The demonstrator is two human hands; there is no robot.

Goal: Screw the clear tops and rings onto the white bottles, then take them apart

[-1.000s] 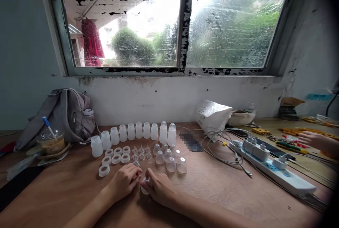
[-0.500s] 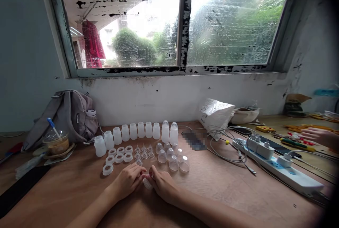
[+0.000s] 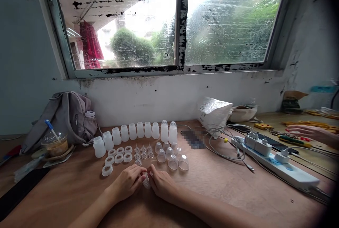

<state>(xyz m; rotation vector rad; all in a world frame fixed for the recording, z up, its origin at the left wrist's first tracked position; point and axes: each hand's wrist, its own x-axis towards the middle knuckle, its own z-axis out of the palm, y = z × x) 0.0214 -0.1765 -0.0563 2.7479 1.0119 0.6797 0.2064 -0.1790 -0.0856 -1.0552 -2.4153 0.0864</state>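
Observation:
Both of my hands meet low over the table's middle. Between them is a whitish ribbed bottle collar ring [image 3: 146, 183], mostly covered by the fingers. My left hand [image 3: 130, 180] grips it from the left, and my right hand [image 3: 159, 183] pinches it from the right; whether a teat sits inside cannot be seen. Just beyond stand clear silicone teats [image 3: 143, 155]. To their left lie several white collar rings [image 3: 107, 169]. Clear domed caps [image 3: 183, 163] are grouped to the right. Behind runs a curved row of frosted baby bottles [image 3: 116, 136]; two at the right end wear caps [image 3: 173, 126].
On the left are a backpack [image 3: 71, 117], an iced drink cup [image 3: 56, 144] and a black flat item [image 3: 23, 192]. To the right lie tangled cables [image 3: 225, 154], a white pouch [image 3: 215, 113] and a power strip [image 3: 299, 177]. Another person's hand [image 3: 304, 131] is at far right.
The view has shifted slightly. My hands stay together, with the collar ring turned a little between the fingers. The other person's hand at far right has moved left.

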